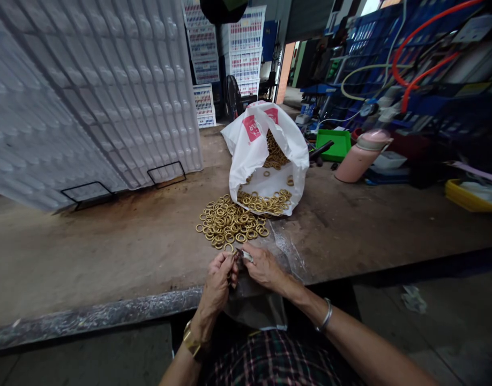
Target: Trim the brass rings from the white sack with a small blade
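Observation:
A heap of brass rings (232, 222) lies on the worn workbench (109, 252), spilling from a white plastic bag (254, 150) with red print. My left hand (220, 281) and my right hand (264, 265) meet at the bench's near edge, just below the heap. Both have their fingers pinched together around a small item (241, 256) between them; it is too small to name. A clear plastic bag (258, 305) hangs under my hands over the bench edge.
Tall stacks of clear moulded trays (89, 91) lean at the back left. A pink flask (360, 155), a green bin (334, 142) and a yellow tray (471, 195) stand at the right. White crates (241, 43) are piled behind.

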A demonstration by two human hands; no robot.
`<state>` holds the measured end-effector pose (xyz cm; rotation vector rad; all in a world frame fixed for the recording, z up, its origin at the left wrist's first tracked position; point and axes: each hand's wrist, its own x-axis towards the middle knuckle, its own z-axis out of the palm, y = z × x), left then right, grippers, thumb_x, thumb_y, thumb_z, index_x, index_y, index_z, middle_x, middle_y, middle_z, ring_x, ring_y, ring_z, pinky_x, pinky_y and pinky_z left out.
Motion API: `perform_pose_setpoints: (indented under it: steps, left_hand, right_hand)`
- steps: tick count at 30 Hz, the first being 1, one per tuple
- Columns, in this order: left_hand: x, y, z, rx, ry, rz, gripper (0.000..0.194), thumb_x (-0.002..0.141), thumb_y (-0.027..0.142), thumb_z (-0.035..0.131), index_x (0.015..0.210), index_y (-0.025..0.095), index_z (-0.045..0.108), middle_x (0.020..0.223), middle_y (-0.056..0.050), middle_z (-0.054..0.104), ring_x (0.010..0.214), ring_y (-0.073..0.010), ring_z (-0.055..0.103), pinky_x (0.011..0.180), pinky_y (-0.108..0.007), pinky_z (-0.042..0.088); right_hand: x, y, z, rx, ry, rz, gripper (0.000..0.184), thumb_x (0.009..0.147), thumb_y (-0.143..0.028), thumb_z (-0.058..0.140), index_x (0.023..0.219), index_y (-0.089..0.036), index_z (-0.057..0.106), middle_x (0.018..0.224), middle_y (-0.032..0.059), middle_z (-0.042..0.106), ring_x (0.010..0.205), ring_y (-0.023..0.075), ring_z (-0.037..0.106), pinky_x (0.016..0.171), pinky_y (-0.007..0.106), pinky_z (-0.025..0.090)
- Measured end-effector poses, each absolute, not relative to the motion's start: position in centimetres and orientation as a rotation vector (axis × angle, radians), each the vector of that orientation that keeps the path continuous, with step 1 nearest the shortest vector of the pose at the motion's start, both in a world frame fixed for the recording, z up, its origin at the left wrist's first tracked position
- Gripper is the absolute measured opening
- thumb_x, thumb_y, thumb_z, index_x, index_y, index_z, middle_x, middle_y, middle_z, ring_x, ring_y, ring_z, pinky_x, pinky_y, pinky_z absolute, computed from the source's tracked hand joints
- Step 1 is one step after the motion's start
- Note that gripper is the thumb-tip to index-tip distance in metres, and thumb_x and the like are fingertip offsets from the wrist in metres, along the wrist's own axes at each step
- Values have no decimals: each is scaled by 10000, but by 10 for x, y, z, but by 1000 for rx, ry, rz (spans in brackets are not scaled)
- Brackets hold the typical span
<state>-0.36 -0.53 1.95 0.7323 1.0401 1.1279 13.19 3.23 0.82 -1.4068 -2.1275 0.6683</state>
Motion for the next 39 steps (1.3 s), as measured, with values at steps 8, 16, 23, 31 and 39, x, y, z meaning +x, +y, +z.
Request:
perform_pose_setpoints:
  steps: [8,16,23,31,39]
  left_hand:
    - [-2,-10,14,813,1139,1130,326,753,487,573,734,178,473,548,66,468,409,-34,370,390,-154,261]
    - [-4,-12,32,576,875,1183,302,717,419,646,767,161,498,540,67,458,402,-34,368,374,-152,276]
    - [-4,-9,27,453,839,1173,323,713,430,643,718,155,473,528,51,496,377,-36,376,338,-149,271]
    - [-9,-7,22,440,935,1182,351,643,406,704,715,156,468,560,45,527,404,-36,410,341,-136,280]
    - [-8,-6,20,441,982,1203,327,628,357,707,732,158,470,622,21,555,467,-50,453,360,-135,312]
  right_hand:
    - [133,30,4,-1521,-2389,466,248,707,-110,437,910,-189,556,724,48,636,593,147,523,539,261,242]
    - [133,46,10,-1502,-1964,835,164,801,-201,399,785,-170,559,670,27,585,600,131,495,555,235,309]
    - [120,36,20,-1201,-1538,1664,238,804,-360,417,800,-178,570,563,-41,492,423,73,344,409,202,256]
    - [120,38,15,-1157,-1588,1462,189,767,-315,467,670,-169,539,578,-32,489,518,85,402,490,199,324]
    - [118,36,20,-1144,-1669,1217,192,779,-299,480,674,-161,562,620,-17,540,592,107,467,572,218,367]
